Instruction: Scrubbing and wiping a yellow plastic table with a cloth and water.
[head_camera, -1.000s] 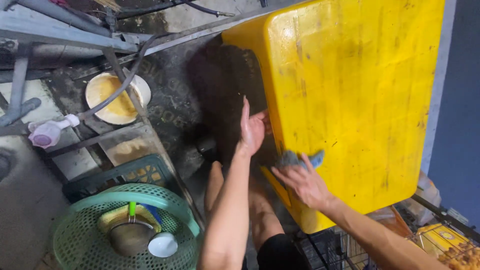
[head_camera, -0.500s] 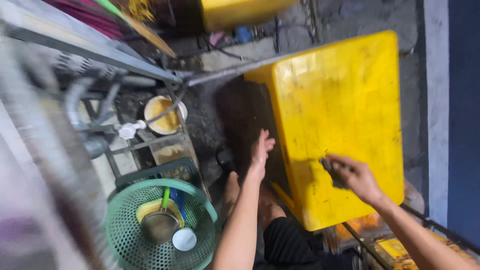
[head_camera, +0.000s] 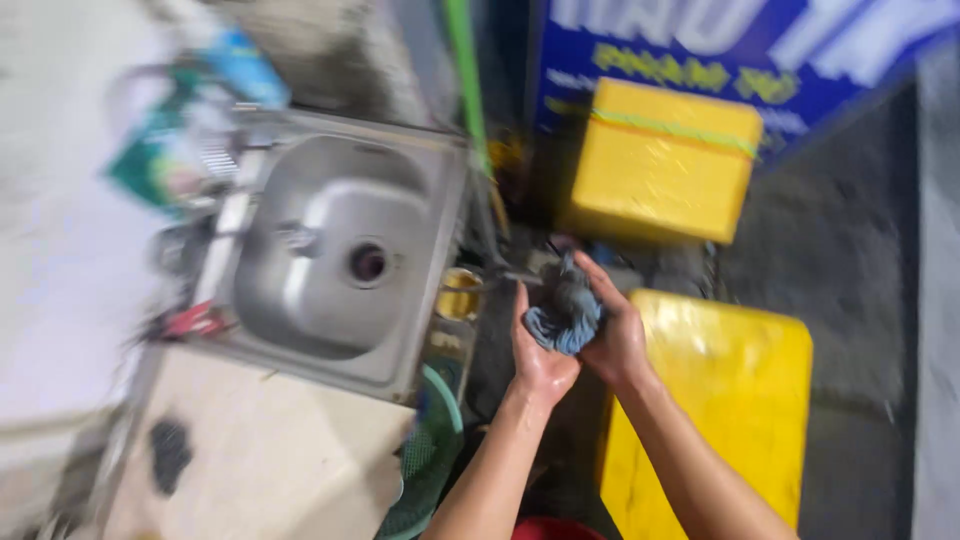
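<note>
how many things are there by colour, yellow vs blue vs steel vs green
yellow: 2, the box and the table
blue: 2, the cloth held by the left hand and right hand, and the sign
steel: 1, the sink
green: 1, the basket
total: 6

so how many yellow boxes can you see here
2: one yellow box at the top by the blue sign, one lower right beside the hands wringing a cloth. The picture is blurred, so others may be hidden.
</note>
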